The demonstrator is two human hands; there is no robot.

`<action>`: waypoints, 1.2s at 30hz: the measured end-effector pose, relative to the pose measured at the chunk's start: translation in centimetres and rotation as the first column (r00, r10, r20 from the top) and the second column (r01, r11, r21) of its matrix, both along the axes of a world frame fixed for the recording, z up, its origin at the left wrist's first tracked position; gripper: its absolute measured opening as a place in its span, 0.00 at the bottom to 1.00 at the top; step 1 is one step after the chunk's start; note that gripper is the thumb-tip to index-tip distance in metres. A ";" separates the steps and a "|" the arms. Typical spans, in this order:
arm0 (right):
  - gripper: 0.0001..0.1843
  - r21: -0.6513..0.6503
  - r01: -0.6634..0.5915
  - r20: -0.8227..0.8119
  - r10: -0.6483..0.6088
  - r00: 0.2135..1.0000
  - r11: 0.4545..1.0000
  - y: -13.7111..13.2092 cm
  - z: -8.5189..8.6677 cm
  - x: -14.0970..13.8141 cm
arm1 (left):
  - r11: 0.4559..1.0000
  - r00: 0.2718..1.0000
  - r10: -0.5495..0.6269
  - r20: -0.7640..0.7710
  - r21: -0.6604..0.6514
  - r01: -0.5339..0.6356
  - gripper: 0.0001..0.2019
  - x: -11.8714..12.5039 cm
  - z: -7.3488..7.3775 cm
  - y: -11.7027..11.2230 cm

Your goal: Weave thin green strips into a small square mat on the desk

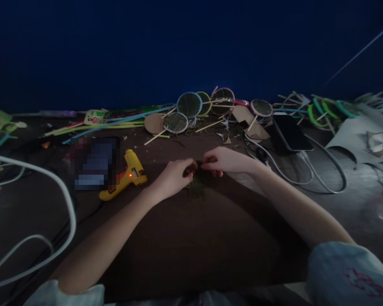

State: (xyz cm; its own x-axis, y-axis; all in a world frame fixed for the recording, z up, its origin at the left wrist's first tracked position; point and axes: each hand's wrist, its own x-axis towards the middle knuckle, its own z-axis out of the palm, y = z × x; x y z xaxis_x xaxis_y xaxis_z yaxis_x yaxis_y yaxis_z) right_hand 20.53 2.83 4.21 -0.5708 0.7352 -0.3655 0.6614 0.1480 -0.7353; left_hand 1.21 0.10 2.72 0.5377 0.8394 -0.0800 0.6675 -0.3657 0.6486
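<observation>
My left hand [178, 175] and my right hand [225, 160] meet near the middle of the table, fingertips almost touching. Both have their fingers bent into a pinch. Whatever sits between the fingertips is too small and dark to name. Just below the left fingers lies a faint patch of thin greenish strands [196, 190], blurred against the dark surface. To the left of my left hand, a yellow hot glue gun [133, 170] rests on its side with a small orange light lit.
Several small mesh rackets [189, 105] with coloured rims lie along the back, among sticks and cardboard scraps [250, 123]. A phone [290, 131] with a white cable lies right. Left are a blurred-out screen [95, 163] and a looping white cable [68, 199]. White sheet material [354, 131] lies far right.
</observation>
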 end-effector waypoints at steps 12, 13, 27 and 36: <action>0.08 0.056 0.032 0.107 -0.038 0.994 0.998 0.2 -0.6 -0.5 | 0.985 0.988 0.066 -0.141 0.165 -0.042 0.05 1.0 -0.7 -0.3; 0.08 0.054 0.036 0.120 -0.042 0.992 0.998 0.2 -0.6 -0.5 | 0.985 0.988 0.074 -0.133 0.166 -0.052 0.04 1.0 -0.7 -0.3; 0.06 0.088 0.061 0.193 -0.077 0.978 0.994 -0.2 -0.3 -1.0 | 0.983 0.980 0.172 0.104 0.050 -0.178 0.05 0.3 0.2 -0.2; 0.05 0.060 0.080 0.183 -0.090 0.979 0.995 -0.3 -0.3 -0.9 | 0.991 0.987 0.132 0.097 0.004 -0.133 0.09 0.8 -0.7 -0.5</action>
State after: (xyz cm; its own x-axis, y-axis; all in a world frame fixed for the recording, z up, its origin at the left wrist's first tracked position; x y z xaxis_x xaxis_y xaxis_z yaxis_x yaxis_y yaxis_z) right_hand 19.64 2.57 3.96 -0.4314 0.7990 -0.4190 0.7972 0.1203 -0.5916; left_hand 2.00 -0.44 1.98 0.4268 0.9040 -0.0239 0.6448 -0.2857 0.7089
